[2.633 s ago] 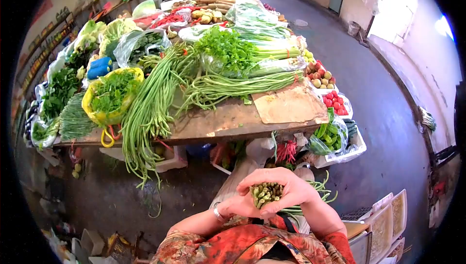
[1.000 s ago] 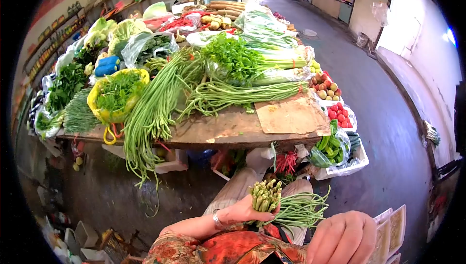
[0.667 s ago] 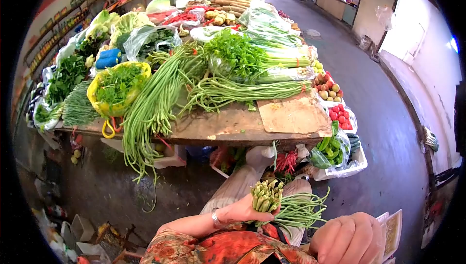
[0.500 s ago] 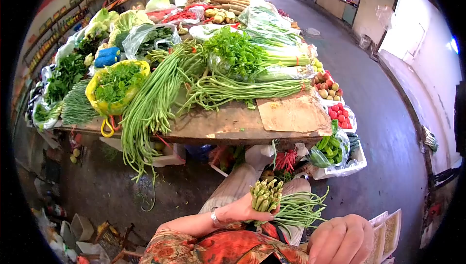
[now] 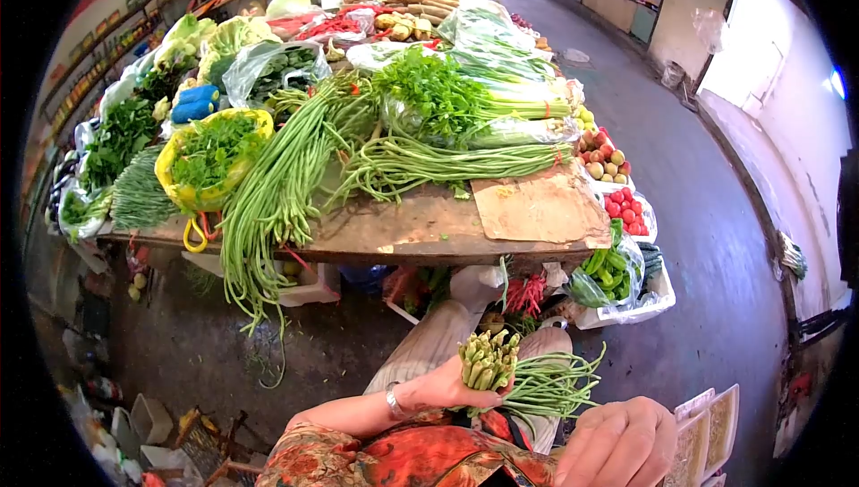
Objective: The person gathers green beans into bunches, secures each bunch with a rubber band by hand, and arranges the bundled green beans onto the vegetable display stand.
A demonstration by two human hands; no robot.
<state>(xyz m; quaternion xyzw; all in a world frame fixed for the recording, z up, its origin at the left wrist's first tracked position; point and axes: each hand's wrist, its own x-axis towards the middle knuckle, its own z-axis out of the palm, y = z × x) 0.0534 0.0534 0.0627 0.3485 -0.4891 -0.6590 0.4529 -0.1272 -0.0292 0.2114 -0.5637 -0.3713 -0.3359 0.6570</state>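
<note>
shelf packages (image 5: 69, 109): labels too small to read | yard-long bean bundle (image 5: 537, 384): above the trousers (image 5: 413, 357), cut ends tilted up, long axis running to thin tails at right | left hand (image 5: 455, 387): wrapped round the bundle near its cut ends | right hand (image 5: 619, 440): fingers curled, cannot tell whether pinching anything

Observed: wooden table (image 5: 398, 234), brown top, bare along much of front. Noted on top, from left: yellow bag (image 5: 182, 193) with leafy herbs (image 5: 213, 149); long beans (image 5: 284, 174), trailing over front edge; second bean bundle (image 5: 465, 163), lying crosswise; flat brown sheet (image 5: 541, 209), near right corner. Farther back: leafy stalks (image 5: 438, 98), contact with tabletop hidden.
</note>
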